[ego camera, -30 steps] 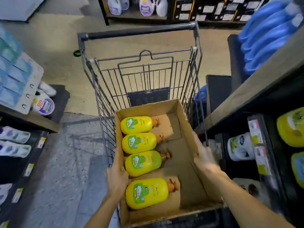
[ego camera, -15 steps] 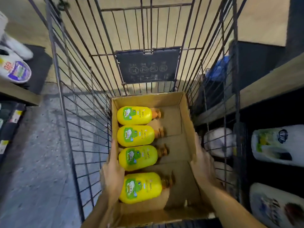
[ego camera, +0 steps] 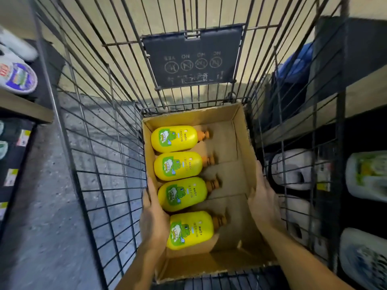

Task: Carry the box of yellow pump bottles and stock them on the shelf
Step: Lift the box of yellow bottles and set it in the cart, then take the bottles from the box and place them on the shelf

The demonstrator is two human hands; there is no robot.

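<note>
The box (ego camera: 240,143) sits in the cart (ego camera: 100,155), four yellow bottles (ego camera: 180,166) lying along its left side. The left hand (ego camera: 154,222) and right hand (ego camera: 262,201) clasp its side walls, fingertips hidden outside. Label print is unreadable.

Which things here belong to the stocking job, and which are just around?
Job:
box
four yellow bottles
left hand and right hand, on the box's sides
cart holding the box

Just around:
white jugs on the right shelf
blue bottle
tub on the left shelf
</note>
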